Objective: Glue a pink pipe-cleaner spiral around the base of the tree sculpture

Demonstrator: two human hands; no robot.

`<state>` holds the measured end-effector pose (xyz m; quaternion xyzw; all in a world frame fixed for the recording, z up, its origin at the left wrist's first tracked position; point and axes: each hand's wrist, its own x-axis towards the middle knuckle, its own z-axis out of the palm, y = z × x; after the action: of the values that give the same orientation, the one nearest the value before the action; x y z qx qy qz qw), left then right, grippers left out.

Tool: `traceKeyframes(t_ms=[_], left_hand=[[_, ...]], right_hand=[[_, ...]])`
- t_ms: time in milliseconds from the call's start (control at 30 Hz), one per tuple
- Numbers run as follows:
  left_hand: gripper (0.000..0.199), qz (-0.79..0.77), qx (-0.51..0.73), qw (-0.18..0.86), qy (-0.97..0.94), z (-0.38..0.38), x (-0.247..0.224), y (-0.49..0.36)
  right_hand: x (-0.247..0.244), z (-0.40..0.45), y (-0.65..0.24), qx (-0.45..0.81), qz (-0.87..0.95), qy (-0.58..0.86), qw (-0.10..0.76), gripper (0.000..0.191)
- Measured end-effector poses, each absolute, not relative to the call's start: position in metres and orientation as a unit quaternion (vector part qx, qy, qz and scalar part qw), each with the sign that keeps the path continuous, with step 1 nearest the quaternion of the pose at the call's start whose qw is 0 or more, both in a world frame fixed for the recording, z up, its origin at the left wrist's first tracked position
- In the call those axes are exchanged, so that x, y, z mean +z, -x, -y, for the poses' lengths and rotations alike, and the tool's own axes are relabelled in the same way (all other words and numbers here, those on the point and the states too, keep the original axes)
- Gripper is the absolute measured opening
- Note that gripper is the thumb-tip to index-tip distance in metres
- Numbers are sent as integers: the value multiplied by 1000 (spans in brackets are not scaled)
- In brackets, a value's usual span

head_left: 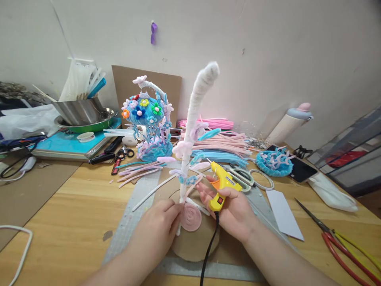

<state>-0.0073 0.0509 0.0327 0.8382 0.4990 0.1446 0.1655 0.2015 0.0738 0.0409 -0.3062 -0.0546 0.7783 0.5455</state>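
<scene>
A yellow hot glue gun [222,184] is in my right hand [235,212], its nozzle pointing up and left and its black cord hanging down. My left hand [160,224] pinches the left edge of a flat pink pipe-cleaner coil [191,217]; the fingertips are partly hidden. From the coil a loose pink strand runs up toward my right fingers. Behind the coil stands a tall white wrapped stem [193,107], bent at the top and carrying pink and blue pipe-cleaner flowers. Under it lies a round cardboard base [196,248].
A flower-covered blue pipe-cleaner piece [145,113] stands behind, beside bundles of pink pipe cleaners [220,143]. Red-handled scissors [336,242], a white card [285,214] and a blue coral-like piece [274,162] lie right. A metal bowl [79,113] is at left.
</scene>
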Motion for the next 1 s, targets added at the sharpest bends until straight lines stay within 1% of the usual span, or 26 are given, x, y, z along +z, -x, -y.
traceKeyframes(t_ms=[167,300,500,633,733,800,933,1000], left_hand=[[28,-499,129,170,-840,-50,30,7],[32,-492,123,160,-847,-50,28,6],[27,-493,148,168,-841,-52,25,7],[25,-492,164,159,-840,-53,25,6],[24,-505,168,165,-831,-53,26,4],[23,-518,169,169,-821,-54,26,2],[18,-546,183,160,-802,-55,23,-1],[13,-554,191,157,-795,-56,21,-2]], right_hand=[[36,-76,-202,798,82,277,528,54],[32,-75,-203,792,99,273,537,55],[37,-55,-201,769,97,292,560,57],[44,-35,-201,757,116,308,565,53],[46,-19,-200,769,140,303,546,49],[42,-9,-199,780,145,306,527,49],[20,5,-197,783,146,315,516,59],[7,9,-196,789,148,318,505,55]])
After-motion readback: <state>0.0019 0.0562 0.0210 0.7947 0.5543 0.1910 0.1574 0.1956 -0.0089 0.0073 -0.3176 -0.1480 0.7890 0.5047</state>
